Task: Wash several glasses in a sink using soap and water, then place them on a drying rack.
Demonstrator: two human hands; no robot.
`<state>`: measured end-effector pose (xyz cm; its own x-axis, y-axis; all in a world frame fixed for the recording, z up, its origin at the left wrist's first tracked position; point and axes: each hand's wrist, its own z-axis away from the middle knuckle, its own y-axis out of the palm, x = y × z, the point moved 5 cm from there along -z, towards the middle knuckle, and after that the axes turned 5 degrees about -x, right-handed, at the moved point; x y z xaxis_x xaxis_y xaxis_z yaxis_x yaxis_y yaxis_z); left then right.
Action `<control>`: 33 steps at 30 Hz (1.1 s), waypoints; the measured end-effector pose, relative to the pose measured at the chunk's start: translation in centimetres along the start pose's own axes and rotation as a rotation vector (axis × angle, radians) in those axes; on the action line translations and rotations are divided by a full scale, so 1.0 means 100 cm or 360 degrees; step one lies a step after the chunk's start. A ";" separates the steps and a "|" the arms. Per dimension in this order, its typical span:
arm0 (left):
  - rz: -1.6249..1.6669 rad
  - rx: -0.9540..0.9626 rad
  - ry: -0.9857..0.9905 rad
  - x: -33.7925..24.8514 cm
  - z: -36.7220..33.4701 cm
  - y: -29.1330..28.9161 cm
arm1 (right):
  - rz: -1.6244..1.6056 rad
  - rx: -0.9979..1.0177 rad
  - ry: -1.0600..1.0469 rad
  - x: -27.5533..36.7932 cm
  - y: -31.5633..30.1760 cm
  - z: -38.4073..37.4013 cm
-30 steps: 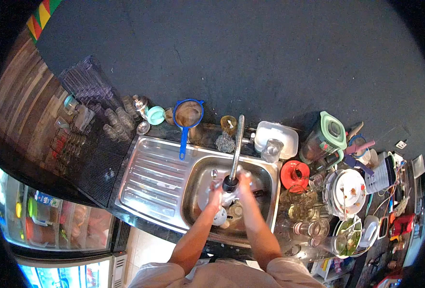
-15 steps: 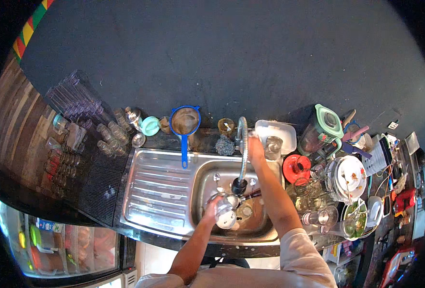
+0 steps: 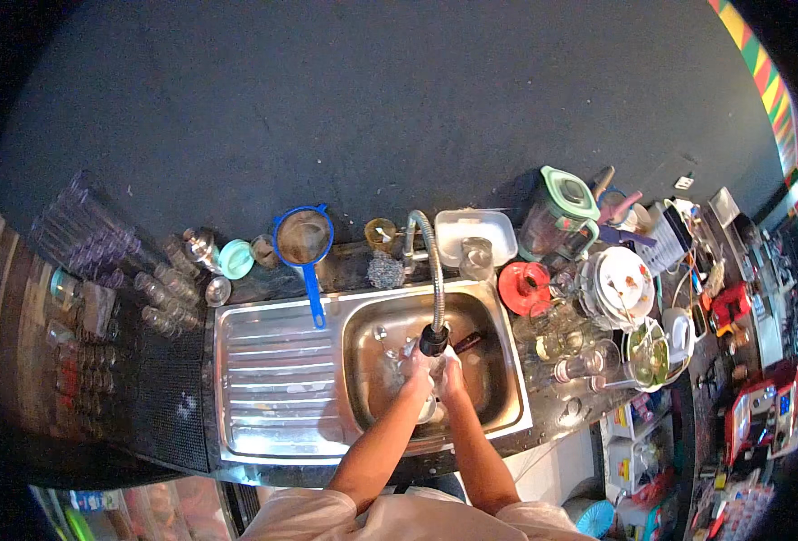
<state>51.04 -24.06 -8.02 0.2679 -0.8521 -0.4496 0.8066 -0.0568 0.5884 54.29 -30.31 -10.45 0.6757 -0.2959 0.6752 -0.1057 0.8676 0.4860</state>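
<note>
the fingers of the left hand and the right hand are drawn close together over the steel basin, just under the black spout head; they look curled inward, but blur and glare hide what lies between them, so i cannot tell whether they are grasping something. a pale round dish shows in part in the basin, between the forearms, and a dark-handled utensil lies to the right of the hands. the spout head hangs from an arched, ribbed metal hose. left of the basin is the grooved drainboard. behind, along the tabletop, are a blue-rimmed strainer with its handle reaching over the drainboard's back edge, a metal scourer and a white tub with a clear glass at its front. on the right come a red round dish, a green-lidded pitcher and stacked white plates, a fork on the top one. on the far left, clear glasses cluster by a dark mat.
</note>
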 end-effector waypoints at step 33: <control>-0.0309 0.0007 -0.0432 0.054 -0.073 -0.032 | 0.0178 -0.0222 -0.0868 0.056 -0.007 0.000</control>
<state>53.76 -24.67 -17.23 -0.0412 -0.9327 -0.3583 0.8262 -0.2335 0.5127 58.13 -32.57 -7.04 0.1877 -0.3308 0.9248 -0.0323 0.9390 0.3425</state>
